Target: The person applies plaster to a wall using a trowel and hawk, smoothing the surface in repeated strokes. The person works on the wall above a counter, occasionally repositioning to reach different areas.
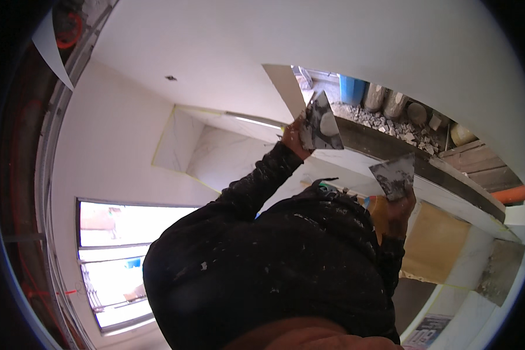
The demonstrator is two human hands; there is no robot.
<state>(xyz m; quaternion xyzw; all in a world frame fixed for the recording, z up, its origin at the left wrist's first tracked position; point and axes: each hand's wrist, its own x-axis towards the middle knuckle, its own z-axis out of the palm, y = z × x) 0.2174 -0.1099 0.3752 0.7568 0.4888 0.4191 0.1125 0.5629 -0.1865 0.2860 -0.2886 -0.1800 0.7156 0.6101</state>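
My left hand [296, 140] is closed round a wide putty knife [318, 135]; a lump of white filler [329, 124] sits on its smeared metal blade. To the right and lower in the view, my right hand [399, 209] grips a second wide putty knife [395, 174], its blade spotted with grey-white residue. The two blades are apart, tilted toward the upper part of the view. Both handles are mostly hidden by my fingers. White specks mark my black sleeves and shirt.
Past the blades, a pale panel's curved opening shows rubble [405, 131], a blue container [351, 90], cylinders [374, 97] and an orange pipe [509, 195]. Marble-look surfaces [216, 146] edged with yellow tape lie beyond my left arm. A window [114, 224] is at left, a brown board [437, 239] at right.
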